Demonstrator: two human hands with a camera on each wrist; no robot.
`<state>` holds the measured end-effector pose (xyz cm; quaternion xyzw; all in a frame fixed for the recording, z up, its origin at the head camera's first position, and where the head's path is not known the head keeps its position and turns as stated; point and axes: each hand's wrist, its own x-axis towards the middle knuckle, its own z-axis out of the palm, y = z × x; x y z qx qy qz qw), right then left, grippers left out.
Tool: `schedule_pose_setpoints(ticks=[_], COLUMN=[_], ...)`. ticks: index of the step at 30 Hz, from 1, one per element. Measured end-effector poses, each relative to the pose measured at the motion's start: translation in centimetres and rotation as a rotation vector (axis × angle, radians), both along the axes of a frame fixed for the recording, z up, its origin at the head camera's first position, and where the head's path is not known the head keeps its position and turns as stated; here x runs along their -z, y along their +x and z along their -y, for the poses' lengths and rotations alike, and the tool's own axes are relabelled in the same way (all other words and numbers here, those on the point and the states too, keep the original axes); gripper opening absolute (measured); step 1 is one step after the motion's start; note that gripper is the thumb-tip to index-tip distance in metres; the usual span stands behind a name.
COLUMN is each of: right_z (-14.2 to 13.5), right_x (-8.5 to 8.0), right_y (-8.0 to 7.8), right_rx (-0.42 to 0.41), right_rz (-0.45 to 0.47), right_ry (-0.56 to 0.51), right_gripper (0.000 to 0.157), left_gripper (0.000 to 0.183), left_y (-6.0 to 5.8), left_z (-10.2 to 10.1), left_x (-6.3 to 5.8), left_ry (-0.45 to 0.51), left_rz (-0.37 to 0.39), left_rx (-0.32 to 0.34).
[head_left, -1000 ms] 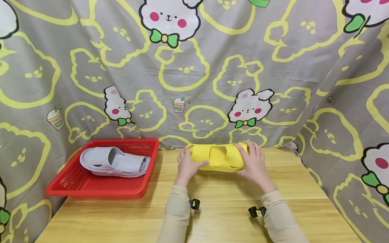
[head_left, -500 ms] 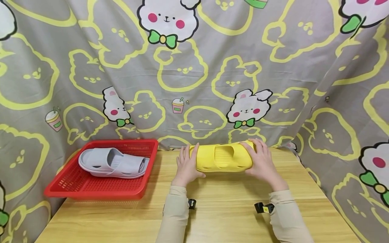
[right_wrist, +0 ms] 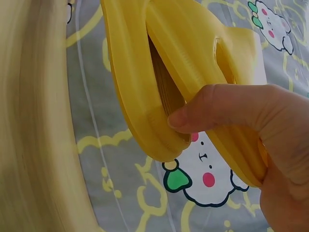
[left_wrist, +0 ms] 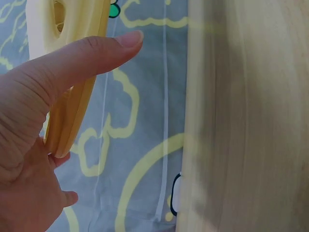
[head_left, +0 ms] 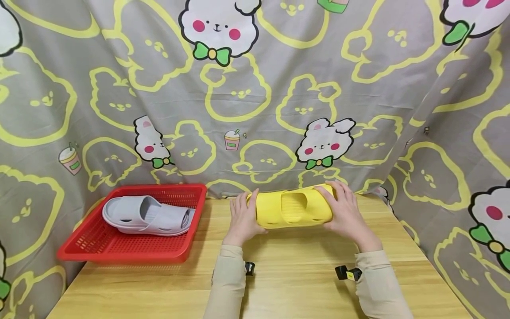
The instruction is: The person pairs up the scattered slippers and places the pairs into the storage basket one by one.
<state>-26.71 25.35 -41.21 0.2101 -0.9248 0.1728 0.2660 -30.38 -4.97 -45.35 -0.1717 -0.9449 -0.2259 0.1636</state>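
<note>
A pair of yellow slippers [head_left: 271, 210], nested together, is held sideways above the far part of the wooden table. My right hand [head_left: 347, 215] grips their right end. In the right wrist view its thumb crosses the yellow slippers [right_wrist: 130, 96], and a gap shows between the two soles. At the opposite end my left hand [head_left: 244, 220] rests against them with spread fingers. The left wrist view shows that thumb stretched straight past the yellow slippers [left_wrist: 72, 121].
A red plastic basket [head_left: 127, 255] stands at the left of the wooden table [head_left: 295, 288], holding a nested pair of grey slippers [head_left: 167, 219]. A patterned curtain [head_left: 255, 106] hangs behind and along both sides. Black camera mounts [head_left: 348, 273] sit at the wrists.
The yellow slippers have shifted slightly right and tilted, their right end higher. My left thumb has left their front and moved below them; the right hand has moved a little right with them.
</note>
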Motion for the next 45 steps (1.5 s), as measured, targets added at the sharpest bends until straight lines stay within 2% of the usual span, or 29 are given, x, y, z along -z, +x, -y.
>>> schedule_pose_setpoints(ticks=[6,13,21,29,36,45], right_z=[-0.1,-0.4,-0.1,0.3,0.4,0.6], right_x=[0.1,0.2,0.4,0.5,0.6,0.0], right_y=[0.1,0.0,0.1,0.0,-0.1,0.2], right_rx=[0.009,0.013,0.036,0.027,0.031,0.028], right_rz=[-0.018,-0.021,0.028,0.076,0.069,-0.002], right_ry=[-0.014,-0.031,-0.042,-0.074,-0.064,-0.012], right_gripper=[0.11,0.11,0.11,0.108,0.11,0.112], left_gripper=[0.124,0.121,0.118,0.116,0.117,0.121], left_y=[0.1,0.0,0.0,0.0,-0.2,-0.2], left_z=[-0.1,-0.4,-0.6,-0.8,-0.7,-0.4], left_x=[0.0,0.2,0.6,0.7,0.6,0.4], left_ry=[0.001,-0.016,-0.019,-0.024,-0.017,0.013], left_rz=[-0.067,-0.132,-0.182,-0.215,-0.187,-0.096], left_rx=[0.041,0.051,0.06,0.057,0.065,0.052])
